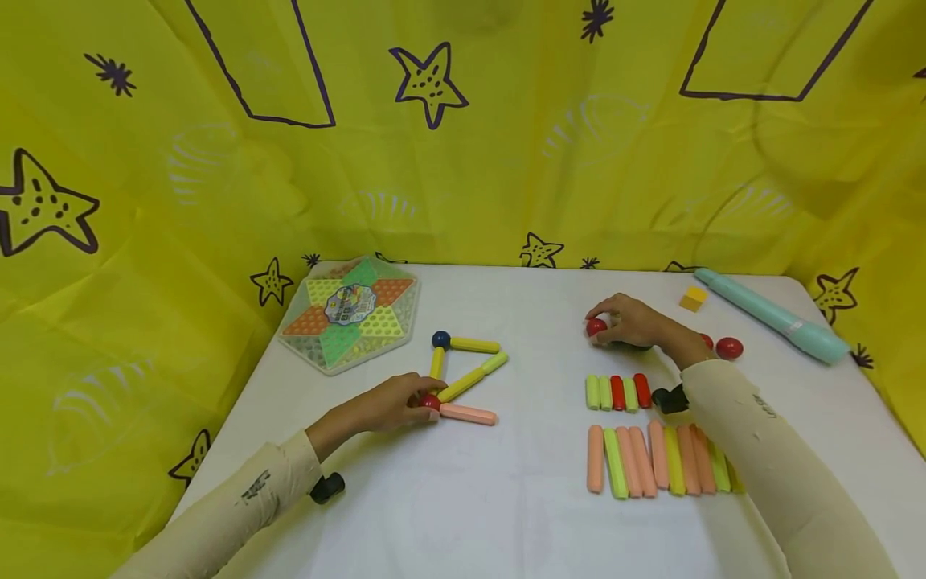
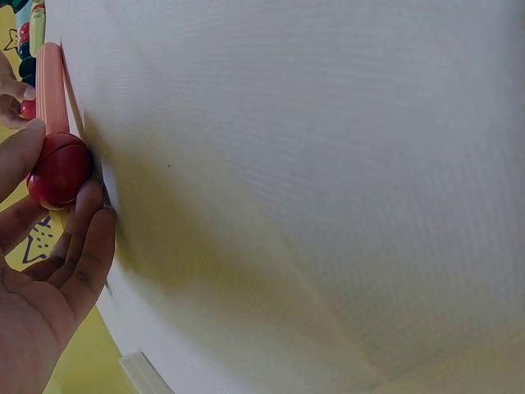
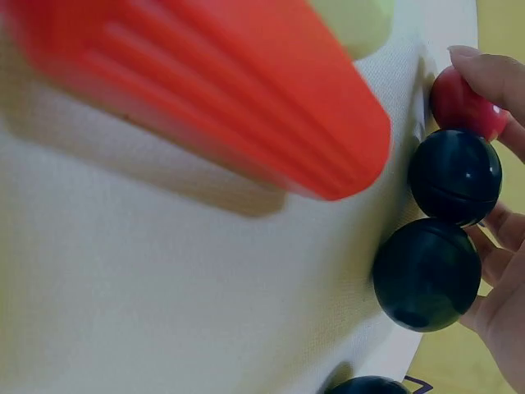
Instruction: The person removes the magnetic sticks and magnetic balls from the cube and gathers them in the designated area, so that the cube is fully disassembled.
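My left hand (image 1: 391, 402) pinches a red ball (image 1: 431, 402) between thumb and fingers. From this ball extend a pink stick (image 1: 469, 414), a yellow stick (image 1: 460, 385) with a short lime piece at its tip, and another short yellow stick (image 1: 437, 363) leading to a dark blue ball (image 1: 441, 340). That blue ball carries one more yellow stick (image 1: 473, 345). Toward the back right, my right hand (image 1: 635, 322) holds a separate red ball (image 1: 596, 326) between its thumb and fingers. In the right wrist view, two dark balls (image 3: 455, 176) sit in line beside that red ball, near the palm.
Short lime and red sticks (image 1: 617, 392) lie in a row, with longer pink, lime and yellow sticks (image 1: 637, 460) nearer me. Beyond the right forearm are red balls (image 1: 729, 347), a yellow cube (image 1: 693, 298) and a teal roll (image 1: 774, 316). A hexagonal game board (image 1: 350, 314) lies back left.
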### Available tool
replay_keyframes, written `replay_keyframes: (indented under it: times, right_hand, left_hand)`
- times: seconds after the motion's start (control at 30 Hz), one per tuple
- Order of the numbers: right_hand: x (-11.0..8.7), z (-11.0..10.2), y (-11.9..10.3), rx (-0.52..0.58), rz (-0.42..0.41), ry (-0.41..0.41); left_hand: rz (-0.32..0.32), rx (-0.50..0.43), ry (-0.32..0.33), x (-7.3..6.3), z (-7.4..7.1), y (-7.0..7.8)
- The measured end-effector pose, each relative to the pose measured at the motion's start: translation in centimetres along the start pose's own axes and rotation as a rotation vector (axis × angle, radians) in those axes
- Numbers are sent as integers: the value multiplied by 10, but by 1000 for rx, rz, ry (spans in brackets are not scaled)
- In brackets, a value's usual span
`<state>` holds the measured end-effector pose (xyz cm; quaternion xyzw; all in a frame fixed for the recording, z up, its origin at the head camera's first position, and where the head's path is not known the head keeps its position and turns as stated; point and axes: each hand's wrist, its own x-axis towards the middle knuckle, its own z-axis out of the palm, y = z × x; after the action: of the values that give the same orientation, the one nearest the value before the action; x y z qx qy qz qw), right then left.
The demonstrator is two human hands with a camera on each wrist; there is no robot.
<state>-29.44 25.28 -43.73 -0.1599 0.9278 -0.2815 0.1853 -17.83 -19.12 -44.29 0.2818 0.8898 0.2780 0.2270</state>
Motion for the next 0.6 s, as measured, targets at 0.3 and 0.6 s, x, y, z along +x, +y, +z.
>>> replay_keyframes:
  times: [0.3,0.6]
  right_hand:
    - [-4,-3,-6,-35,15,-4]
    - [-12,-8,-36,45,-140,98]
  left_hand:
    - [14,11,15,0,1,-2]
    - [-1,11,4,1,1,-1]
